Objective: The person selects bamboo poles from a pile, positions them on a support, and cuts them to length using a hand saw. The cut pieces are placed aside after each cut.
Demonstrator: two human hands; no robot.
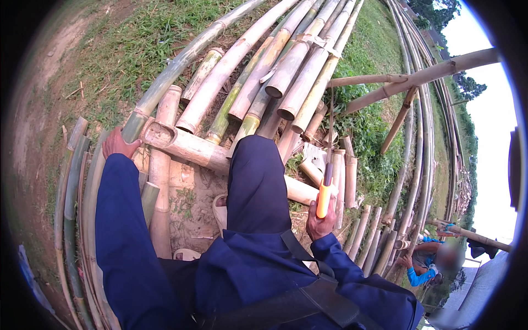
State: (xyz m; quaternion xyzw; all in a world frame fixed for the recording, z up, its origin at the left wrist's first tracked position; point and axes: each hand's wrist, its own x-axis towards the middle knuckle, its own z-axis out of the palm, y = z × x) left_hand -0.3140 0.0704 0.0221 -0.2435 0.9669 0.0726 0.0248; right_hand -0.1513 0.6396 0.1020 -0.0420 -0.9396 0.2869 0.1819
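Observation:
On the left, my left hand (119, 143) grips the near end of a long greenish bamboo pole (165, 80), its thumb along the pole's side. That end lies beside the notched tip of a thick crosswise bamboo piece (190, 147). Held in my right hand (321, 221) is a blade tool (325, 199) with an orange and yellow handle. Its long, thin blade is seen nearly edge-on and points away from me, so its teeth, if any, cannot be made out. My bent knee covers the middle of the crosswise piece.
Several cut bamboo poles (286, 71) lie side by side ahead, ends toward me. More poles stand at the left (71, 181) and lower right (371, 236). A slanted bamboo support (423, 80) rises at the right. Another person (426, 261) in blue sleeves is at the far right.

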